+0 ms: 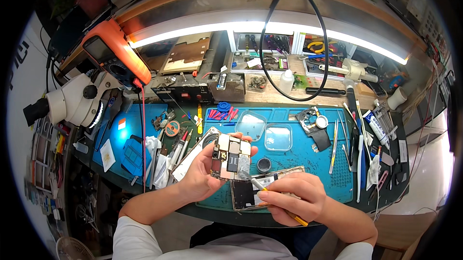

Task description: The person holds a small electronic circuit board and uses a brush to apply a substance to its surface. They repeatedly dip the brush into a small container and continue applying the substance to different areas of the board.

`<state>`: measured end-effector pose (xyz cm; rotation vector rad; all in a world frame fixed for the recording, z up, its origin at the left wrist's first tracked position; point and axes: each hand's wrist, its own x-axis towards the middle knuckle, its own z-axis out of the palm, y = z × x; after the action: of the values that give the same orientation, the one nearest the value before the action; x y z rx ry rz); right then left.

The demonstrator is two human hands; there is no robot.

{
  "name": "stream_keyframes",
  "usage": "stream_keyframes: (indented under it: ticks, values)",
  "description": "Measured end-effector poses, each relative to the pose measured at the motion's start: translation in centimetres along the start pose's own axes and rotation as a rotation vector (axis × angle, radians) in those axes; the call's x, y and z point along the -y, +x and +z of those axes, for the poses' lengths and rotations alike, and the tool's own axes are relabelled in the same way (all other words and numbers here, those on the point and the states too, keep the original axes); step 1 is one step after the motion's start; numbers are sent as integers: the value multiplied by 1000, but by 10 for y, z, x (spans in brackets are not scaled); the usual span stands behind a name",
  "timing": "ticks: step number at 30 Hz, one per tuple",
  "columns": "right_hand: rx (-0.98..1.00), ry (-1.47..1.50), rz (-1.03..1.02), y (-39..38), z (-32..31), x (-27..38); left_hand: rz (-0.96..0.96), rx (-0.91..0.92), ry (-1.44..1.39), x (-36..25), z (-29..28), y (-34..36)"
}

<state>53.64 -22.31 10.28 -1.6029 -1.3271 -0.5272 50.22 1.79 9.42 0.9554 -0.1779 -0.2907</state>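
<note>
My left hand (pixel 197 179) is closed on the edges of a phone circuit board (pixel 223 166) with metal shields and small chips, held up over the mat. In the fingers of my right hand (pixel 303 195) is a slim yellow-handled tool (pixel 295 217) with a metal neck. Its tip meets a grey patch at the board's right lower corner; whether it is a blade or a brush I cannot make out. Beneath the board and right hand lies an opened phone housing (pixel 245 196). Just beyond it sits a small round jar (pixel 264 165) of dark grey stuff.
The blue mat (pixel 308 151) carries two clear plastic boxes (pixel 278 137), with tweezers (pixel 333 146) and several tools at right. A white phone part (pixel 190 161) lies by my left hand. A microscope (pixel 70 103) and an orange multimeter (pixel 118 55) stand left; a black cable (pixel 325 33) loops overhead.
</note>
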Motion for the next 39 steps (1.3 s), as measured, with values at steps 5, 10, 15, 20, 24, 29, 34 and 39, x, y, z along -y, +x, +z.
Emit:
stream_keyframes:
  ticks: [5,10,15,20,24,29,34,39]
  values:
    - [26,-24,11,-1,1,-2,4,-18,5,1,0,0]
    - [15,-14,2,-2,1,-1,-5,-48,-12,0,2,0]
    - [48,-43,6,-1,1,0,-2,-95,-49,0,5,1]
    - [-32,-30,17,0,0,1,82,-57,-5,2,2,2]
    - [-24,-91,17,-2,2,2,137,-97,-12,3,3,2]
    - [5,-138,-5,-3,6,1,159,-124,37,3,4,3]
    - [19,-176,-28,-3,8,1,107,-162,61,2,7,2]
    - [6,-173,-21,-4,7,-4,96,-157,30,3,8,3]
